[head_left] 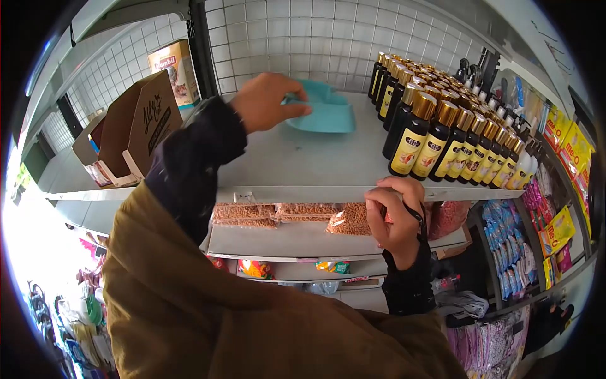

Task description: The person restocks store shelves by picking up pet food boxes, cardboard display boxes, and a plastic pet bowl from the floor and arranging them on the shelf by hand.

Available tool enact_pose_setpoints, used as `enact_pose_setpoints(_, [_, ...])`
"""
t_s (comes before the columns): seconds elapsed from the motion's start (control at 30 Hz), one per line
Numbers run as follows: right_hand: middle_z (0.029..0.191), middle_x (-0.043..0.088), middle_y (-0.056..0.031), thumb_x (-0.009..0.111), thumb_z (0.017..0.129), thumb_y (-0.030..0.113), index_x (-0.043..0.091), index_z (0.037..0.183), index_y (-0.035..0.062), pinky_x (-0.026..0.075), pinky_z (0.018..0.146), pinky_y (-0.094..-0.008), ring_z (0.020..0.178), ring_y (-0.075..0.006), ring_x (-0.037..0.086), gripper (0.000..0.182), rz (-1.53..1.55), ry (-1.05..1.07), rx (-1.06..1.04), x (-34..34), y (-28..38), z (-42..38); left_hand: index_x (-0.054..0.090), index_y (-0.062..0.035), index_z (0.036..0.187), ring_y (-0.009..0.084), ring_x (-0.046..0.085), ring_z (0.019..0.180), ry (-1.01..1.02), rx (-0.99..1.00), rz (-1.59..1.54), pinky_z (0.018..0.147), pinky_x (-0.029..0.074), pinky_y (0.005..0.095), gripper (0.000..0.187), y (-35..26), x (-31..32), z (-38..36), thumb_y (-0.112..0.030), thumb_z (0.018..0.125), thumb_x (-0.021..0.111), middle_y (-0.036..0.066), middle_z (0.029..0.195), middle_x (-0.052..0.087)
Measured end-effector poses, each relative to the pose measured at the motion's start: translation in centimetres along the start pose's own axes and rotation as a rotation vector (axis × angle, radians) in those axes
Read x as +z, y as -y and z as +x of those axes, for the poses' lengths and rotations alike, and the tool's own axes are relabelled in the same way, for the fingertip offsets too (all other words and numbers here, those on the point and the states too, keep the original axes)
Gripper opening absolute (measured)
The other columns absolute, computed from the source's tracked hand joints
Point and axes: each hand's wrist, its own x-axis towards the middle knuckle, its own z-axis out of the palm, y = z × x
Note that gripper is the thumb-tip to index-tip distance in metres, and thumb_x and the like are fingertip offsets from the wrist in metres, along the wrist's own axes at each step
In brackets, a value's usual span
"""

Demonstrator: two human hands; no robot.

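A shallow teal plastic dish (325, 117), slightly blurred, is on the upper shelf (297, 164) near the wire-mesh back. My left hand (268, 102) reaches in from the left and pinches the dish's left edge between thumb and fingers. At the shelf's front edge is my right hand (399, 213), its fingers curled in and a dark cord around its wrist side. I see nothing held in it. Just above and behind it stand rows of dark bottles (410, 142) with gold caps and yellow labels.
To the left is an open brown cardboard box (148, 126), with a cat-picture pack (177, 72) behind it. Bags of brown pellets (303, 215) lie on the shelf below. Yellow packs (558, 230) and blue packets (508, 246) hang at the right.
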Motion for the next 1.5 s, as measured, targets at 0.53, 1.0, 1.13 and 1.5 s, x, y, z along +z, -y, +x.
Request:
enact_pose_setpoints(0.53, [0.098,0.058,-0.0069,0.069,0.064,0.001,0.065,0.081,0.0104,0.041,0.076,-0.0364,0.084,-0.0249,0.057,0.02,0.018,-0.028,-0.033,0.3,-0.7,-0.5,0.063,-0.0047,0.095,0.0282,0.06,0.088,0.062,0.082,-0.129,0.081,0.048,0.0365,0.025,1.6,7.3,5.4,-0.023,0.08,0.069,0.013,0.095,0.061])
enact_pose_setpoints(1.0, [0.096,0.057,-0.0059,0.069,0.063,0.002,0.064,0.079,0.0108,0.042,0.077,-0.038,0.085,-0.0265,0.056,0.019,-0.016,-0.025,-0.027,0.5,-0.4,-0.3,0.064,-0.0066,0.094,0.0341,0.061,0.086,0.055,0.054,-0.029,0.074,0.048,0.0421,0.028,0.5,7.5,5.3,-0.03,0.079,0.066,0.016,0.089,0.064])
enact_pose_setpoints(1.13, [0.096,0.056,-0.0061,0.069,0.063,0.002,0.064,0.078,0.0106,0.042,0.077,-0.0383,0.086,-0.0271,0.055,0.017,-0.029,-0.023,-0.022,0.6,-0.4,-0.4,0.064,-0.007,0.095,0.0339,0.061,0.085,0.012,0.109,-0.017,0.074,0.049,0.042,0.028,0.9,8.1,5.3,-0.031,0.079,0.066,0.016,0.089,0.064])
enact_pose_setpoints(1.5, [0.097,0.056,-0.0073,0.068,0.063,0.002,0.063,0.077,0.0083,0.043,0.077,-0.039,0.086,-0.0282,0.055,0.016,-0.06,-0.036,-0.041,0.8,-0.7,-0.7,0.061,-0.0044,0.103,0.0343,0.06,0.09,-0.027,0.156,0.079,0.079,0.048,0.0415,0.037,0.8,7.0,3.8,-0.034,0.082,0.062,0.018,0.095,0.063])
